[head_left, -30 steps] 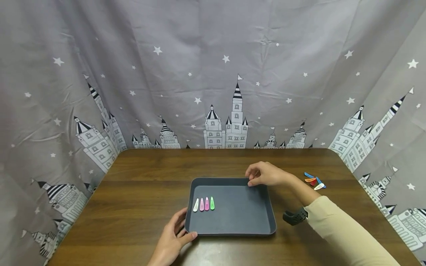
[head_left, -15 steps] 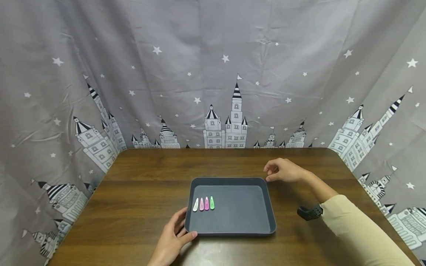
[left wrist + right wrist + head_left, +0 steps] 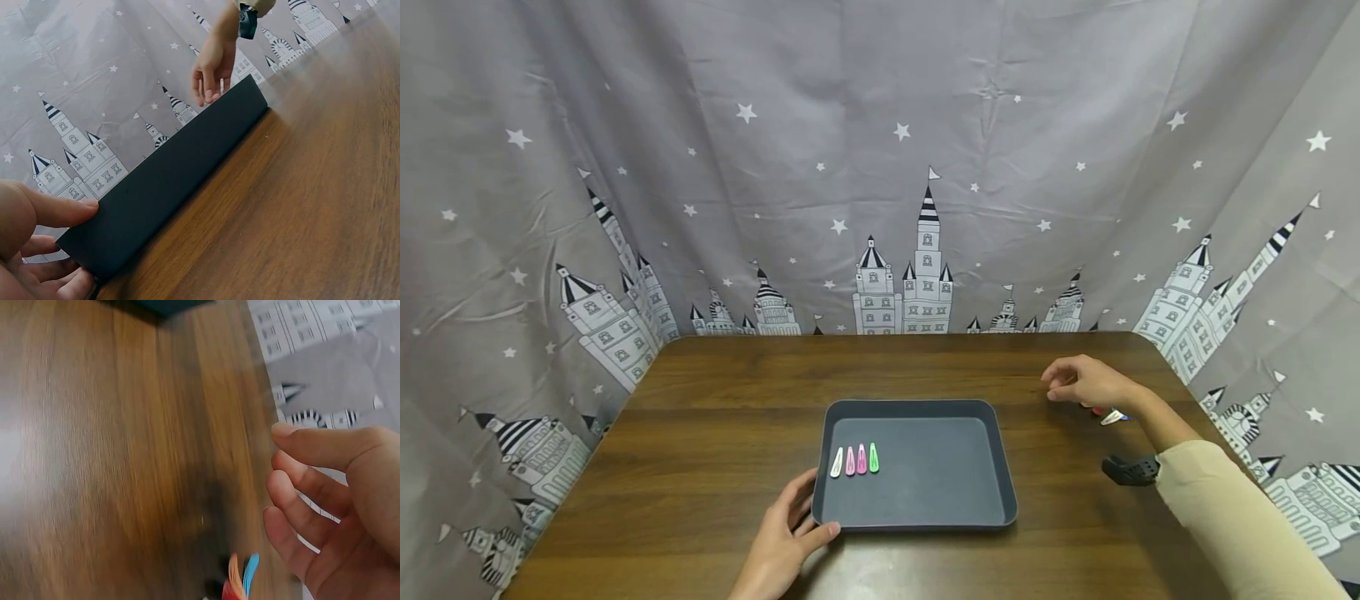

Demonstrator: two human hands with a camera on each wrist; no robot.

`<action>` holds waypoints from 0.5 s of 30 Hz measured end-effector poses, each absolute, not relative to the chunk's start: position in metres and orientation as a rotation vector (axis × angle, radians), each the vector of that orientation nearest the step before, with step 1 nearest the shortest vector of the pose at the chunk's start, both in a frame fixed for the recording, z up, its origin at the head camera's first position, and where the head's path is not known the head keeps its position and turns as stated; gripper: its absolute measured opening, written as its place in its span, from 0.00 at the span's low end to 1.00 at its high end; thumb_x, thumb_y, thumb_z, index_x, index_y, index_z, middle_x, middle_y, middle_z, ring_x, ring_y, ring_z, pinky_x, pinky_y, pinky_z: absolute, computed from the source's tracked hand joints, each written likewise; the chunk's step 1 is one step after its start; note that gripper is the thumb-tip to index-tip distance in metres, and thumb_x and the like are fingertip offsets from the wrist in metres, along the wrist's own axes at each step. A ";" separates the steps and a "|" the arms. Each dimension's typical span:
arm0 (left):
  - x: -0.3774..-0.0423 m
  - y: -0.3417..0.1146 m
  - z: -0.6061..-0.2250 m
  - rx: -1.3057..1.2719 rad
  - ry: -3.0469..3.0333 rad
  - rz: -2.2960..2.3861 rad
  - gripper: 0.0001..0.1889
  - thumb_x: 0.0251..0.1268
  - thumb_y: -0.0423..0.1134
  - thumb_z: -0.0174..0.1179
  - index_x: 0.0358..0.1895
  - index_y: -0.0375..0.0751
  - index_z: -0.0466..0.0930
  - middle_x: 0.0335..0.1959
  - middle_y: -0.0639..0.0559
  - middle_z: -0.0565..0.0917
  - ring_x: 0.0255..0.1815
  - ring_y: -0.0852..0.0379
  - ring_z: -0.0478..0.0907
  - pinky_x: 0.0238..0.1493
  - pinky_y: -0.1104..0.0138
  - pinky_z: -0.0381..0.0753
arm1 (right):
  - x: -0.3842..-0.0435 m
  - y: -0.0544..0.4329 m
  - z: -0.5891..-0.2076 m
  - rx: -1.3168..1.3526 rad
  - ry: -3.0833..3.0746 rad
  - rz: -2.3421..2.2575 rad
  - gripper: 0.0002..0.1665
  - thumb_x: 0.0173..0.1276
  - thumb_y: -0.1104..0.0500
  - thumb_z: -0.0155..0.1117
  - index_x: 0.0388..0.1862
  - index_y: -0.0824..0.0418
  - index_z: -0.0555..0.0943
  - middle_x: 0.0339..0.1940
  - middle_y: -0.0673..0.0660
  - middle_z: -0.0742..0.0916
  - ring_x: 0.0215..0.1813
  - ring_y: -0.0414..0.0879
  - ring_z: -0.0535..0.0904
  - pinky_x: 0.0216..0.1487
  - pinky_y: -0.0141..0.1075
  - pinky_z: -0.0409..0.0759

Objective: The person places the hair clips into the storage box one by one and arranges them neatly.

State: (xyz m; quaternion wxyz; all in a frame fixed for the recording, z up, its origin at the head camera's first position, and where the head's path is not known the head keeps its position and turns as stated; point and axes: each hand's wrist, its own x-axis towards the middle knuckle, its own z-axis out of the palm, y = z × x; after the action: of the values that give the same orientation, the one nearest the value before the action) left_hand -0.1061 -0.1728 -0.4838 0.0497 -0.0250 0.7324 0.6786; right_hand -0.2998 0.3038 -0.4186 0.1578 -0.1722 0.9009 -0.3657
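My left hand (image 3: pixel 781 533) grips the near left corner of a dark grey rectangular tray (image 3: pixel 917 527), thumb on the front wall and fingers along the left side. Inside the tray, toward its left, a white hair clip (image 3: pixel 837 463), a light pink one (image 3: pixel 850 462), a deeper pink one (image 3: pixel 861 459) and a green one (image 3: pixel 873 458) lie side by side. My right hand (image 3: pixel 1090 383) hovers beyond the tray's right side, fingers loosely bent, holding nothing. Partly hidden beneath it is a small pile of hair clips, with a white one (image 3: pixel 1112 417) showing; orange (image 3: pixel 235 575) and blue clips (image 3: pixel 250 572) appear in the right wrist view.
The tray sits on a brown wooden table (image 3: pixel 715 433). Behind the table and along both sides hangs a grey curtain (image 3: pixel 880 150) printed with stars and castles. A black band (image 3: pixel 1131 471) is on the right wrist, below a beige sleeve (image 3: pixel 1232 517).
My right hand has moved right, from over the tray's far right corner to the loose clip pile. The left hand keeps its grip on the tray, and the clips inside lie unchanged.
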 end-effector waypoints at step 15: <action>-0.107 -0.172 -0.484 -0.081 2.228 2.062 0.43 0.56 0.20 0.72 0.76 0.27 0.61 0.73 0.24 0.66 0.72 0.31 0.67 0.64 0.60 0.79 | -0.290 0.349 -0.429 -0.359 2.528 -1.196 0.16 0.74 0.71 0.61 0.55 0.80 0.75 0.40 0.65 0.85 0.42 0.58 0.85 0.41 0.47 0.88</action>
State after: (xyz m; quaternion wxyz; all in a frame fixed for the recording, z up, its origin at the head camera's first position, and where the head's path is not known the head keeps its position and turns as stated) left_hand -0.1070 -0.1723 -0.4842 0.0524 -0.0267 0.7326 0.6781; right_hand -0.2897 0.3490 -0.4293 0.1602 -0.1256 0.8851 -0.4185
